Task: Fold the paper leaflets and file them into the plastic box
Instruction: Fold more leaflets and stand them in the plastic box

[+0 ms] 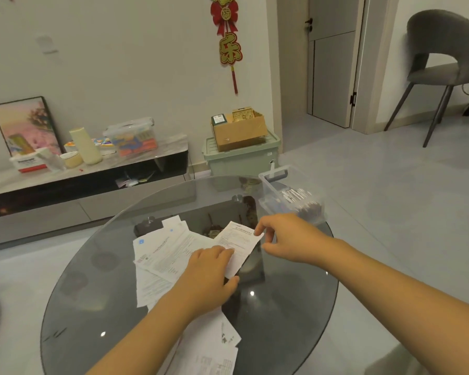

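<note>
A narrow white leaflet [238, 243] lies on the round glass table [282, 307]. My left hand [209, 277] presses flat on its near end, fingers straight. My right hand [284, 236] pinches the leaflet's far right corner between thumb and fingers. A loose pile of printed leaflets [163, 255] spreads to the left of the hands, and more sheets [217, 347] lie under my left forearm. The clear plastic box [290, 196] stands at the table's far right edge, just beyond my right hand, with several folded papers inside.
A pale green storage bin [241, 158] with a cardboard box [238, 131] on top stands on the floor behind the table. A low TV bench [87, 182] with clutter runs along the left wall. A grey chair [444, 63] stands at the far right.
</note>
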